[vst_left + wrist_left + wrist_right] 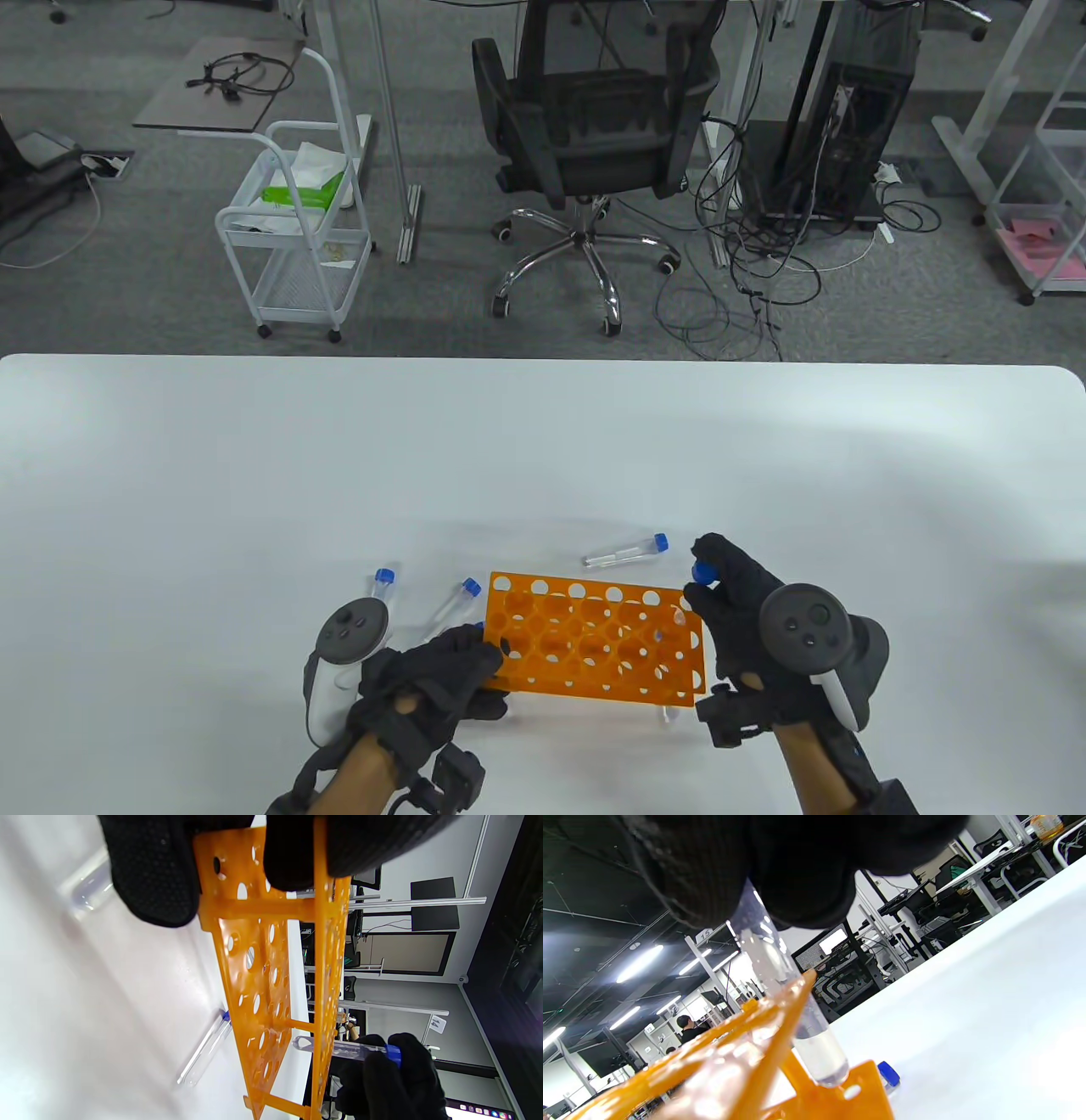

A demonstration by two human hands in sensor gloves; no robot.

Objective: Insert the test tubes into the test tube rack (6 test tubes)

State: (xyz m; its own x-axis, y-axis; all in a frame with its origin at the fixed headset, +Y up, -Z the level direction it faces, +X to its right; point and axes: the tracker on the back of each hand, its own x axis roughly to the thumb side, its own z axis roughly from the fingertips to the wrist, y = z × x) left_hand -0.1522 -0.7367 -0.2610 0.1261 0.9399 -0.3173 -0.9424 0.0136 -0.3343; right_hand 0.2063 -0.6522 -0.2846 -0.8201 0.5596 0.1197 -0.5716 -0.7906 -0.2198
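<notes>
Nearest the person, the left hand (424,679) grips the near-left corner of the orange rack (594,641), which stands on the white table (543,458). The right hand (738,594) pinches a clear test tube (339,1049) at its blue cap (704,571) and holds it partly inside a hole at the right end of the rack. I judge the tube light, smooth and slippery, maybe fragile, so the cap is the best place to hold. The rack looks stiff but light, so it needs steadying. Beyond the rack one tube (624,552) lies on the table, and two more (383,586) lie at the left. The remaining tubes are hidden or hard to make out.
</notes>
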